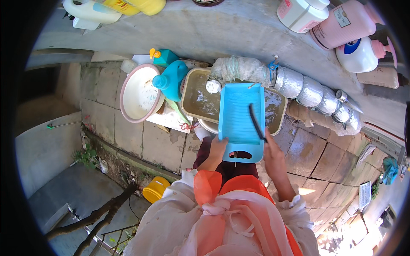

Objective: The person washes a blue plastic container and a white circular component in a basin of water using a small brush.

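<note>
A light blue plastic washboard with a ridged face lies across a beige rectangular basin of murky water. My left hand grips the board's left edge near the handle slot. In my right hand is a slim black brush, which slants over the board's right side. This hand is beside the board's lower right edge; whether it also presses on the board, I cannot tell. A white round pipe end hangs over the water, left of the board.
Left of the basin stand a white tub with a pink rim and a teal detergent bottle. A pipe wrapped in plastic and foil runs behind the basin. Pump bottles line the ledge. A yellow bucket sits at lower left.
</note>
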Demonstrator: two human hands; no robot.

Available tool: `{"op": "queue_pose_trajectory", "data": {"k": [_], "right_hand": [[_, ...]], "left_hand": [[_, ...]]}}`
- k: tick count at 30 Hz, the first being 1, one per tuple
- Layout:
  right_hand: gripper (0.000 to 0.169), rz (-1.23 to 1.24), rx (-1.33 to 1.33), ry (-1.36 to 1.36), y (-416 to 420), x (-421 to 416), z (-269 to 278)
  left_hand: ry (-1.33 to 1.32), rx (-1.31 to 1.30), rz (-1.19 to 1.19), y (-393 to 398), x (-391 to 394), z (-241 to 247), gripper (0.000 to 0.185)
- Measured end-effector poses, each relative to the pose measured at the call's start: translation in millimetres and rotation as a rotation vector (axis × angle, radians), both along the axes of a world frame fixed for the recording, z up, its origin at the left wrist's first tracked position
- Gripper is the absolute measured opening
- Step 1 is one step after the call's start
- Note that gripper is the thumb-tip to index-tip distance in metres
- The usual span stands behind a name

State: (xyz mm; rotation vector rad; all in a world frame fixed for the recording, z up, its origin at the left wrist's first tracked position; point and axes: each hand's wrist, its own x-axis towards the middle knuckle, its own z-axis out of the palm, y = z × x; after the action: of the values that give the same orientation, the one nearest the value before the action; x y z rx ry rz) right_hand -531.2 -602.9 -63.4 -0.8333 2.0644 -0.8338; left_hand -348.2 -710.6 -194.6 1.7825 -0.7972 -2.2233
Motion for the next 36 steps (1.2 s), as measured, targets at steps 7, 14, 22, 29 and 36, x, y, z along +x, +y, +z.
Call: {"op": "queue_pose_trajectory", "data": {"k": [7, 14, 22, 29, 36], "right_hand": [[0.044, 0.091, 0.134, -0.070, -56.0, 48.3, -85.5], [0.054, 0.218, 0.141, 0.260, -88.3, 25.7, -84.8], [0.063, 0.356, 0.232, 0.421, -56.7, 16.4, -121.3], [0.068, 0.432, 0.286, 0.467, -75.7, 5.7, -85.7], [0.067, 0.463, 0.386, 0.504, -47.7, -2.0, -106.7]], "left_hand": [[0.082, 0.159, 0.049, 13.6, -15.2, 17.5, 0.024], [0.092, 0.245, 0.016, 19.1, -9.3, 32.3, 0.025], [0.054, 0.188, 0.021, 14.5, -19.1, 36.2, 0.026], [-0.010, 0.245, -0.033, 13.0, -24.4, 47.6, 0.030], [0.026, 0.214, -0.027, 19.0, -31.4, 45.8, 0.031]]}}
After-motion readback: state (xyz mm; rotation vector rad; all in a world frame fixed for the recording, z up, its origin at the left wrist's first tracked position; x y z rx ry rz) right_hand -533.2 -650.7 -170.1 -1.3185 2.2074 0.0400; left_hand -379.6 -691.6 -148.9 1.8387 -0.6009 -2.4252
